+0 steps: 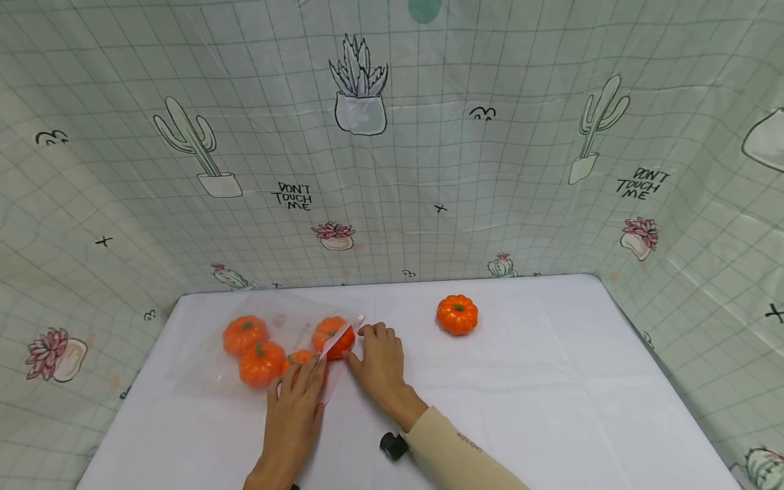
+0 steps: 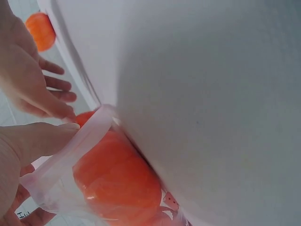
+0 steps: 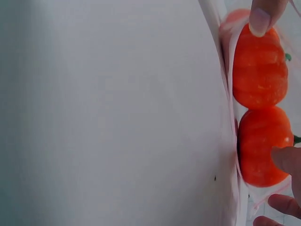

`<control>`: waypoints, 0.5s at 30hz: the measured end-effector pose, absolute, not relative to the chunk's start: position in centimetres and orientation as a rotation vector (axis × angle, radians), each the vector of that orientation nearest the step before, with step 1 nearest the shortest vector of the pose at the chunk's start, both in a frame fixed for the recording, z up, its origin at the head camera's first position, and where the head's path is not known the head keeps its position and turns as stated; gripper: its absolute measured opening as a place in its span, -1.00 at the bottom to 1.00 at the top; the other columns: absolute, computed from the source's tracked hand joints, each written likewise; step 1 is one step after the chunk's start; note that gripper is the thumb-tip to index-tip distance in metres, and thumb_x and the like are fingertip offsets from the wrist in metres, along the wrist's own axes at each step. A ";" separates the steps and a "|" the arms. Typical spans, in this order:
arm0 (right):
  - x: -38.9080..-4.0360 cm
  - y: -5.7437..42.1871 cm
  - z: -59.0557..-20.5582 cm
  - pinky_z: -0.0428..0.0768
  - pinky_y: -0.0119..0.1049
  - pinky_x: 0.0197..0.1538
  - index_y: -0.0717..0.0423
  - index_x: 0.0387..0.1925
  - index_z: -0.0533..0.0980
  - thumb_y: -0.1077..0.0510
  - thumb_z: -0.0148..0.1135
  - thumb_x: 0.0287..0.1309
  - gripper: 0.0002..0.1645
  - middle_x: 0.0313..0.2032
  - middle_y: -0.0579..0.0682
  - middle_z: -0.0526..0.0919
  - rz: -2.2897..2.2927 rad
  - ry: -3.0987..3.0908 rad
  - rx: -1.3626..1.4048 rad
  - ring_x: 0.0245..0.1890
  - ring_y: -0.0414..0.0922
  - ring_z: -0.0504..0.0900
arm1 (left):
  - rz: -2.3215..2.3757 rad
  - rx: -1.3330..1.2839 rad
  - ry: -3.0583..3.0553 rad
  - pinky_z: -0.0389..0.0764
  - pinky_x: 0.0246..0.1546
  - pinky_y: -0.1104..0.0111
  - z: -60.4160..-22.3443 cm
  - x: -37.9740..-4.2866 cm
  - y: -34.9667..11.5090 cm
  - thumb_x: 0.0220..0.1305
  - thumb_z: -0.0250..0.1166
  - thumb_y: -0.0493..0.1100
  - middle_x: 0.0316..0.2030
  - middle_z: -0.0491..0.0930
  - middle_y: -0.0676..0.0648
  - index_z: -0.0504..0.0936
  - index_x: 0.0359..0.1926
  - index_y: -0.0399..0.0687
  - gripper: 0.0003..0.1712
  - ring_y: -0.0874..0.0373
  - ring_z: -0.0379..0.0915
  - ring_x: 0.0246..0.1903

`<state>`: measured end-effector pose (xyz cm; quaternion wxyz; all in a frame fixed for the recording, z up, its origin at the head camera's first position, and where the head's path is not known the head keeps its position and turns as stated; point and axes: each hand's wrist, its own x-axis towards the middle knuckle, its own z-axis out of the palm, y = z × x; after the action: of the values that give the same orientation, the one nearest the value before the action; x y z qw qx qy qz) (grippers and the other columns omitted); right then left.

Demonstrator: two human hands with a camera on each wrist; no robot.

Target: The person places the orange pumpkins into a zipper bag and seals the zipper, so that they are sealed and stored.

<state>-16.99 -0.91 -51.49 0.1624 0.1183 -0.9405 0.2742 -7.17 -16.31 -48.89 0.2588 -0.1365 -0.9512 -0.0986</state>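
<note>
A clear plastic bag (image 1: 202,357) with a pinkish rim lies on the left of the table, its mouth facing right. Inside are several small orange pumpkins (image 1: 261,365). My left hand (image 1: 292,408) holds the near part of the bag's mouth, thumb and fingers on either side of the rim (image 2: 87,139) in the left wrist view. One pumpkin (image 1: 335,335) sits at the mouth, partly behind the rim. My right hand (image 1: 381,364) is beside it, thumb touching this pumpkin (image 3: 263,141) in the right wrist view and the other fingers loosely spread.
Another orange pumpkin (image 1: 457,316) stands alone toward the back of the white table (image 1: 539,381), right of my right hand. A cloth backdrop (image 1: 429,163) with cactus drawings rises behind and beside the table. A black wrist device (image 1: 393,446) is by my right sleeve.
</note>
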 end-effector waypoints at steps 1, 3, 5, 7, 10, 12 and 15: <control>-17.2 -0.9 -51.5 0.59 -0.10 -0.03 0.15 -0.05 0.64 -0.06 0.60 0.14 -0.51 -0.13 0.09 0.63 0.780 -2.676 0.325 -0.11 0.04 0.58 | -0.267 -0.371 -2.576 0.38 0.09 -0.08 -48.9 -7.2 -16.3 -0.33 0.74 -0.39 0.26 0.61 -0.14 0.63 0.32 -0.21 0.01 -0.19 0.44 0.17; -17.5 -1.0 -51.6 0.58 -0.12 -0.06 0.14 -0.11 0.62 -0.04 0.60 0.13 -0.55 -0.16 0.08 0.62 0.776 -2.666 0.312 -0.14 0.03 0.57 | -0.273 -0.373 -2.570 0.38 0.08 -0.08 -48.9 -7.2 -16.3 -0.34 0.74 -0.40 0.26 0.60 -0.14 0.64 0.31 -0.21 0.01 -0.18 0.43 0.16; -17.8 -1.1 -51.5 0.57 -0.13 -0.07 0.12 -0.15 0.61 -0.05 0.60 0.14 -0.57 -0.17 0.07 0.61 0.770 -2.671 0.300 -0.15 0.03 0.56 | -0.280 -0.374 -2.566 0.38 0.08 -0.08 -48.9 -7.2 -16.2 -0.34 0.75 -0.40 0.26 0.60 -0.14 0.64 0.31 -0.20 0.01 -0.17 0.43 0.16; -17.8 -1.3 -51.4 0.56 -0.13 -0.08 0.12 -0.18 0.59 -0.06 0.59 0.15 -0.58 -0.19 0.08 0.60 0.772 -2.685 0.300 -0.16 0.03 0.56 | -0.278 -0.375 -2.567 0.39 0.07 -0.08 -49.0 -7.1 -16.2 -0.35 0.75 -0.39 0.26 0.60 -0.13 0.64 0.31 -0.20 0.01 -0.15 0.43 0.16; -17.6 -1.2 -51.2 0.56 -0.12 -0.08 0.12 -0.19 0.60 -0.08 0.59 0.15 -0.57 -0.18 0.08 0.61 0.770 -2.703 0.302 -0.16 0.03 0.56 | -0.277 -0.374 -2.568 0.39 0.07 -0.09 -49.0 -7.1 -16.1 -0.34 0.75 -0.38 0.25 0.60 -0.13 0.65 0.30 -0.20 0.00 -0.15 0.43 0.16; -17.4 -0.9 -51.0 0.56 -0.12 -0.06 0.12 -0.16 0.61 -0.08 0.60 0.14 -0.55 -0.17 0.08 0.61 0.782 -2.700 0.309 -0.15 0.03 0.56 | -0.270 -0.372 -2.569 0.39 0.07 -0.09 -49.0 -7.1 -16.2 -0.34 0.75 -0.37 0.25 0.60 -0.13 0.65 0.30 -0.19 0.00 -0.15 0.43 0.15; -17.0 0.0 -50.4 0.56 -0.10 -0.01 0.13 -0.08 0.61 -0.08 0.60 0.15 -0.51 -0.11 0.08 0.61 0.805 -2.688 0.316 -0.11 0.03 0.55 | -0.253 -0.370 -2.570 0.41 0.07 -0.09 -49.0 -7.1 -16.3 -0.34 0.75 -0.36 0.25 0.61 -0.14 0.66 0.29 -0.19 -0.02 -0.16 0.44 0.14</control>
<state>-16.96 -0.04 -50.43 0.1584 0.1104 -0.9400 0.2814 -7.09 -16.30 -49.00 0.2631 -0.1370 -0.9504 -0.0937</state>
